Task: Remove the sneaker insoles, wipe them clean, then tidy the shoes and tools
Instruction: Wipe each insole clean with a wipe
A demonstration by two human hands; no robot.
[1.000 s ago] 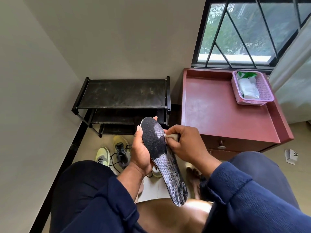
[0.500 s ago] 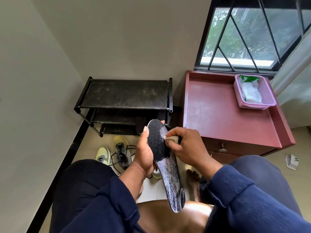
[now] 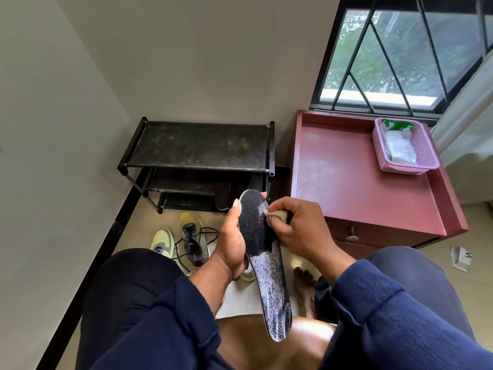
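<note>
1. At frame centre, the left hand [image 3: 232,244] grips the insole [image 3: 262,252] by its edge; the right hand [image 3: 304,231] pinches a wipe [image 3: 276,215] against its toe end.
2. Best to brace firmly and stroke toe to heel.
3. Sneakers [image 3: 181,240] lie on the floor, lower left; a red tabletop [image 3: 354,193] carries a basket [image 3: 424,153] at right.

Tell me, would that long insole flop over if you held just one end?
Probably only a little: the insole stays nearly straight with the left hand gripping just its upper part. It looks thin, so likely light and bendy.
</note>
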